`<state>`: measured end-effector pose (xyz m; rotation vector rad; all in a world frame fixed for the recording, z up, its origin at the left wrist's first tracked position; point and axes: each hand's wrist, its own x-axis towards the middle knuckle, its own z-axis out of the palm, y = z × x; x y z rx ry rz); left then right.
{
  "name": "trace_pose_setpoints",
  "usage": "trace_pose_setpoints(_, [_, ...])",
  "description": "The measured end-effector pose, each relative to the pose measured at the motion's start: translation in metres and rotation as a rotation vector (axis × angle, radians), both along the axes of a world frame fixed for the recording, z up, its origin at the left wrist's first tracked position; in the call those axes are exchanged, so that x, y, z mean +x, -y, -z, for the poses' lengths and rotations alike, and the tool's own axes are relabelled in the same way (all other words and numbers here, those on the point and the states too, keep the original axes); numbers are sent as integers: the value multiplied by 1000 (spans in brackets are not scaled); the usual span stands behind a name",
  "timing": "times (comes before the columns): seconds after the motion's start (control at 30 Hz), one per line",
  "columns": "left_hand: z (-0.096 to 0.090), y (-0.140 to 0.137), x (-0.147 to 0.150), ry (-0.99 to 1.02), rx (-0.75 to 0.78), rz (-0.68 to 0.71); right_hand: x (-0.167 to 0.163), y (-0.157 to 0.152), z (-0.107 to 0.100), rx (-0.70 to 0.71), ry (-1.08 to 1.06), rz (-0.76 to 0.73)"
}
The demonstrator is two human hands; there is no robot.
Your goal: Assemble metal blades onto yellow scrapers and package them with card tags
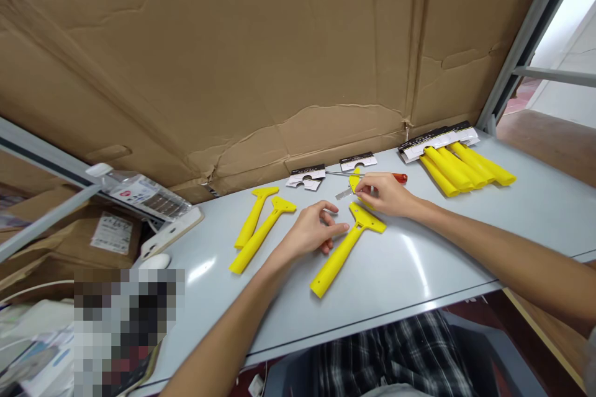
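Observation:
My right hand point(384, 192) has its fingertips pinched at the right end of a small metal blade point(344, 194). Beneath those fingers lies a yellow plastic piece point(354, 180), mostly hidden by the hand. My left hand point(316, 226) is open, fingers loosely curved, its thumb close to a yellow scraper handle point(338, 260) that lies on the table; I cannot tell whether they touch. Two more yellow scraper handles point(263, 234) point(254, 217) lie left of my left hand. Behind my right hand is a screwdriver with a red handle point(399, 178).
Black-and-white cards point(305, 177) point(358, 161) lie at the back of the grey table point(279, 316). Several yellow handles point(459, 167) under cards are grouped at right. A cardboard sheet point(288, 56) stands behind. A plastic bottle point(144, 195) and a power strip point(172, 232) are at left.

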<state>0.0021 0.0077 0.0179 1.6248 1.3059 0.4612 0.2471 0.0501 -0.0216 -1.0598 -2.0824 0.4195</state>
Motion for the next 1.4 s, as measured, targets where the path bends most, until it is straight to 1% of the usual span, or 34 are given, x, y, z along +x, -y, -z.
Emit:
trace_pose_setpoints(0.07, [3, 0, 1, -71, 176, 0, -1, 1, 1, -9, 27, -12])
trace_pose_setpoints(0.13, [5, 1, 2, -82, 382, 47, -3, 2, 0, -7, 47, -24])
trace_pose_setpoints(0.2, [6, 5, 4, -45, 538, 189, -3, 3, -1, -2, 47, -31])
trace_pose_setpoints(0.27, [6, 9, 6, -12, 599, 334, -3, 4, -3, -2, 29, -34])
trace_pose_setpoints(0.3, [6, 11, 7, -9, 598, 372, -3, 4, -3, -4, 16, -31])
trace_pose_setpoints(0.37, [6, 14, 8, -20, 565, 382, -3, 4, -5, -5, 1, -24])
trace_pose_setpoints(0.5, [7, 14, 10, -58, 524, 324, -3, 4, -7, -13, -8, -14])
trace_pose_setpoints(0.57, [8, 12, 10, -83, 566, 269, -3, 4, -8, -34, -14, -9])
trace_pose_setpoints(0.63, [11, 9, 8, -119, 661, 226, -4, 4, -9, -70, -24, -10])
trace_pose_setpoints(0.7, [13, 6, 6, -170, 723, 217, -4, 6, -11, -117, -31, -18])
trace_pose_setpoints(0.73, [15, 5, 5, -199, 721, 220, -4, 6, -13, -144, -32, -20])
trace_pose_setpoints(0.83, [17, 2, 2, -260, 644, 230, -3, 8, -17, -234, -27, -22])
trace_pose_setpoints(0.9, [18, 0, 1, -252, 617, 228, -2, 9, -19, -295, 1, -45])
trace_pose_setpoints(0.97, [19, -3, 0, -229, 614, 222, -1, 10, -20, -328, 61, -104])
trace_pose_setpoints(1.07, [19, -7, 0, -211, 609, 209, -2, 12, -20, -306, 163, -158])
trace_pose_setpoints(1.2, [21, -10, -2, -184, 594, 208, -3, 14, -19, -254, 246, -127])
trace_pose_setpoints(1.4, [23, -11, -3, -180, 596, 223, -1, 15, -21, -260, 292, -128])
